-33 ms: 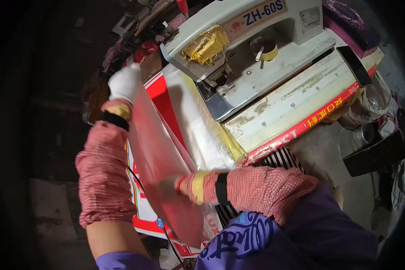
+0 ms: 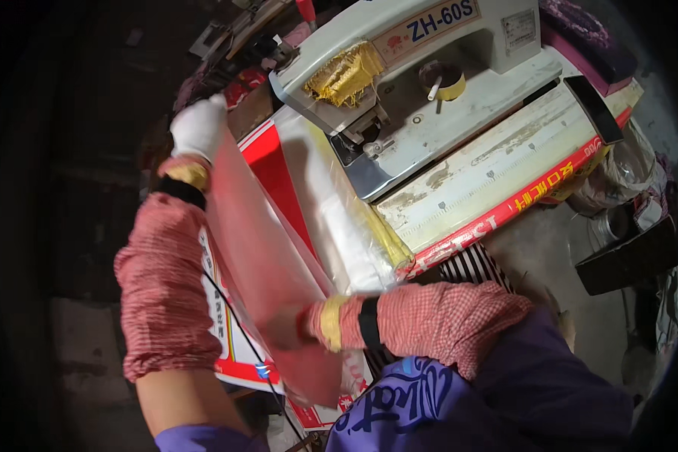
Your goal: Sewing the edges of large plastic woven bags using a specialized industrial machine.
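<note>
Both hands are working on one long translucent reddish plastic bag (image 2: 267, 264) that is lying slanted over the red-and-white printed sacks (image 2: 275, 169), left of the grey-white industrial sewing machine (image 2: 422, 83). I am gripping its far end with my left hand (image 2: 198, 126), in a white glove, closed on the upper corner. My right hand (image 2: 297, 324) is hidden behind the film at the near end, so I cannot tell how its fingers are standing. I judge I am stretching the bag flat before feeding it. Next move is asking for even tension and a straight edge toward the yellow-fringed needle head (image 2: 346, 71).
</note>
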### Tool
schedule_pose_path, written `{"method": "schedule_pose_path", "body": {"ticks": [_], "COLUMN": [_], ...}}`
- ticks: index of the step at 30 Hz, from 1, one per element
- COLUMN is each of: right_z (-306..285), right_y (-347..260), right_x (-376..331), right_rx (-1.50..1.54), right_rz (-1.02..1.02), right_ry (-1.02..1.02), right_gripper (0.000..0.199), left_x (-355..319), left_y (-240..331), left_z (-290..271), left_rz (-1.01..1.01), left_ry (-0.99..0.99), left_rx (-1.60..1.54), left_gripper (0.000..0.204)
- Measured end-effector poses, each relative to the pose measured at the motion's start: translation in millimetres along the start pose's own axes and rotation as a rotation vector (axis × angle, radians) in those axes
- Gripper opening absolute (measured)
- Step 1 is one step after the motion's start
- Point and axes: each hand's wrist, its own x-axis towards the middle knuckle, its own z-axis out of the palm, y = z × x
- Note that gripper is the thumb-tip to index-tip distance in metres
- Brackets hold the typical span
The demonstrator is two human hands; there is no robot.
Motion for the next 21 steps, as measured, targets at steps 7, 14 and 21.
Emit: {"method": "schedule_pose_path", "body": {"ticks": [7, 14, 21], "right_z": [13, -46, -74], "right_y": [-30, -8, 16], "right_x": [-131, -193, -217], "right_rx": [0.228, 0.444, 0.175], "right_rz": [0.012, 0.48, 1.012], "right_ry": [-0.183, 0.3, 1.19], "right_gripper": [0.027, 0.026, 0.049], "left_x": [21, -3, 4], "left_y": [-56, -41, -19], "left_z": [-95, -100, -101], "left_rz": [0.014, 0.081, 0.082], "left_ry": [-0.053, 0.062, -0.035], "left_rx": [0.0, -0.04, 0.012], "left_gripper": [0.039, 0.038, 0.035]}}
